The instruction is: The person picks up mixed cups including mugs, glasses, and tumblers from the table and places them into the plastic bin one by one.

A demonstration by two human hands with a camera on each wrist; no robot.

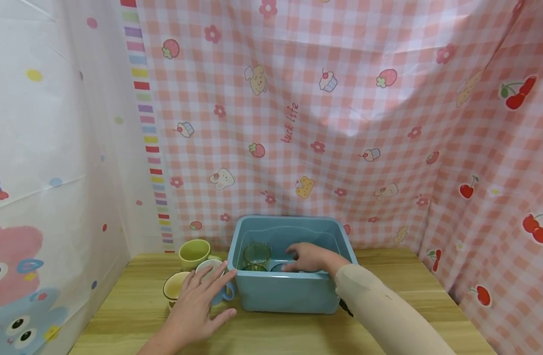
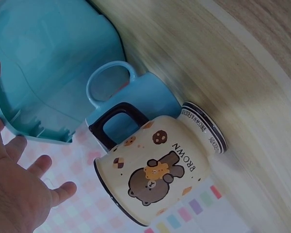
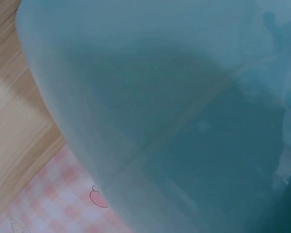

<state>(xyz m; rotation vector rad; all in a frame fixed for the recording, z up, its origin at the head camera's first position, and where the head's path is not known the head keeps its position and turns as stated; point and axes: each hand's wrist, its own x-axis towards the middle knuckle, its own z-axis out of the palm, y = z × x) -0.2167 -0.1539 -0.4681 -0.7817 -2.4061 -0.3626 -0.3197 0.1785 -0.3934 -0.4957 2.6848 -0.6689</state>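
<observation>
Inside the blue bin (image 1: 289, 297), the green glass (image 1: 257, 252) lies at nine o'clock from the right hand (image 1: 310, 258), which is nearer, fingers parted, than the wide-spread left hand (image 1: 196, 303).

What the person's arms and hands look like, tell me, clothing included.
The right sleeve is cream, lightly marked; a dark, unidentifiable piece shows beneath it. The left hand and right hand are ungloved; no sleeve shows on the left forearm.
</observation>
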